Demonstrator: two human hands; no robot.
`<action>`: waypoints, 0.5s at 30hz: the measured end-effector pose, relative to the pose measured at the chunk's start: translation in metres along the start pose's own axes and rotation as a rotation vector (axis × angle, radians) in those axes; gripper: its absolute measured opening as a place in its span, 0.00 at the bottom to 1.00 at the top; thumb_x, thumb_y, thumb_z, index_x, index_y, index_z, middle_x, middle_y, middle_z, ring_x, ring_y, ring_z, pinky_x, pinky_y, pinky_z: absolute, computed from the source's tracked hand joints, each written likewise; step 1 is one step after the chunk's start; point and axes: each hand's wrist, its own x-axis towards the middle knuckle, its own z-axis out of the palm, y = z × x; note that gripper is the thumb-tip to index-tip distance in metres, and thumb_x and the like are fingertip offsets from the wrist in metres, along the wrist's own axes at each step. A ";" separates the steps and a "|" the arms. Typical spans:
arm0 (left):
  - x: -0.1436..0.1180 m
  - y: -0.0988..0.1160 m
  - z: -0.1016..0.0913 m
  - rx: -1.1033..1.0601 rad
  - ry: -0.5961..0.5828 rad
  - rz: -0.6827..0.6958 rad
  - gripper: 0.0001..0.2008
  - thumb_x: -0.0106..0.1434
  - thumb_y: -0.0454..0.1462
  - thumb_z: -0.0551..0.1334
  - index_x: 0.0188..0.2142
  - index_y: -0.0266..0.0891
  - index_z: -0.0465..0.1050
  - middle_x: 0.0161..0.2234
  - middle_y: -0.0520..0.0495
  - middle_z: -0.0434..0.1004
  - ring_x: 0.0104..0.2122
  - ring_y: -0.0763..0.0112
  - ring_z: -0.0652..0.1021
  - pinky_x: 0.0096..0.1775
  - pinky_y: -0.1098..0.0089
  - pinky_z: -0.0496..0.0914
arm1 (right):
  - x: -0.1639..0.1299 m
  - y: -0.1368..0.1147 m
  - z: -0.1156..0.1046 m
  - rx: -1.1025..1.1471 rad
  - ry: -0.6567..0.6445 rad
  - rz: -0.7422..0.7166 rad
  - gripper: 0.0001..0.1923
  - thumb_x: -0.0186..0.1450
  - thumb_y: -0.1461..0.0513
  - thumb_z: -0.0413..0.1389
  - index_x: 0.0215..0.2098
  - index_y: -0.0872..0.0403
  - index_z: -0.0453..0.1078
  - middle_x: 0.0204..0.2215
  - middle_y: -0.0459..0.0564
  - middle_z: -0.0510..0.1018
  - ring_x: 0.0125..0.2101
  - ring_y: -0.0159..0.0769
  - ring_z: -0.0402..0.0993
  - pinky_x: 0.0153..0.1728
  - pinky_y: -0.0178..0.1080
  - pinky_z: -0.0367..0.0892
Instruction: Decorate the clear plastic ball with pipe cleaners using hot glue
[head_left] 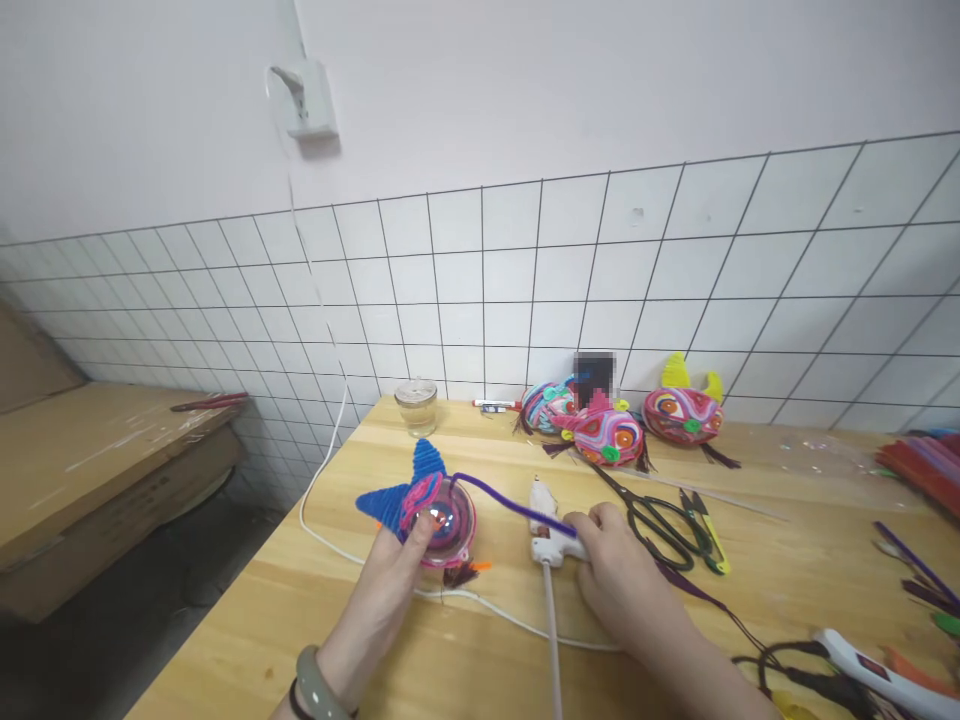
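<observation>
My left hand [401, 555] grips a round, clear-shelled fish ornament [454, 530] covered with pink and purple coils. Blue wrapped fins [394, 492] stick out at its upper left, and a dark tassel hangs below. From its top a purple pipe cleaner [499, 497] runs across to my right hand [611, 560], whose closed fingers pinch its far end. A white hot glue gun [551, 545] lies under the pipe cleaner, its handle reaching my right hand. Whether those fingers also grip the handle, I cannot tell. A glue stick [552, 630] extends from its rear.
Three colourful fish ornaments [611, 440] stand along the tiled wall. Black scissors [652, 520] and a yellow cutter [709, 535] lie right of centre. A lidded glass [416, 405] stands at the back left. A white cord [510, 625] crosses the table [300, 620].
</observation>
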 end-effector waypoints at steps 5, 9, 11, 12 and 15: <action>0.005 -0.004 -0.008 -0.038 -0.015 0.107 0.25 0.51 0.48 0.68 0.46 0.38 0.75 0.46 0.38 0.80 0.48 0.51 0.76 0.54 0.54 0.65 | 0.007 0.004 -0.021 0.211 -0.039 -0.039 0.12 0.61 0.63 0.50 0.40 0.54 0.73 0.32 0.52 0.69 0.34 0.41 0.72 0.37 0.39 0.68; 0.007 0.001 -0.008 -0.141 -0.043 0.100 0.28 0.52 0.50 0.66 0.49 0.37 0.73 0.48 0.36 0.78 0.49 0.51 0.75 0.52 0.56 0.67 | 0.002 -0.008 -0.037 0.437 -0.083 -0.074 0.12 0.64 0.54 0.50 0.32 0.53 0.70 0.32 0.50 0.73 0.33 0.39 0.72 0.34 0.35 0.68; 0.007 0.005 -0.006 -0.207 -0.061 0.061 0.27 0.55 0.51 0.64 0.50 0.37 0.72 0.50 0.36 0.77 0.51 0.54 0.74 0.51 0.60 0.68 | -0.003 -0.015 -0.044 0.655 -0.165 -0.005 0.14 0.63 0.50 0.52 0.35 0.52 0.70 0.30 0.48 0.74 0.31 0.38 0.71 0.31 0.34 0.67; 0.007 0.007 -0.005 -0.237 -0.065 0.037 0.26 0.56 0.51 0.62 0.50 0.38 0.72 0.51 0.38 0.76 0.51 0.56 0.74 0.50 0.62 0.69 | -0.006 -0.019 -0.047 0.744 -0.212 0.027 0.16 0.62 0.49 0.53 0.36 0.52 0.70 0.28 0.46 0.73 0.28 0.37 0.70 0.28 0.34 0.66; 0.004 0.012 -0.003 -0.286 -0.078 -0.031 0.24 0.59 0.51 0.59 0.49 0.40 0.73 0.50 0.42 0.78 0.49 0.61 0.76 0.46 0.67 0.71 | -0.013 -0.029 -0.056 0.900 -0.281 0.075 0.17 0.62 0.48 0.54 0.35 0.53 0.70 0.20 0.42 0.67 0.22 0.32 0.62 0.22 0.32 0.61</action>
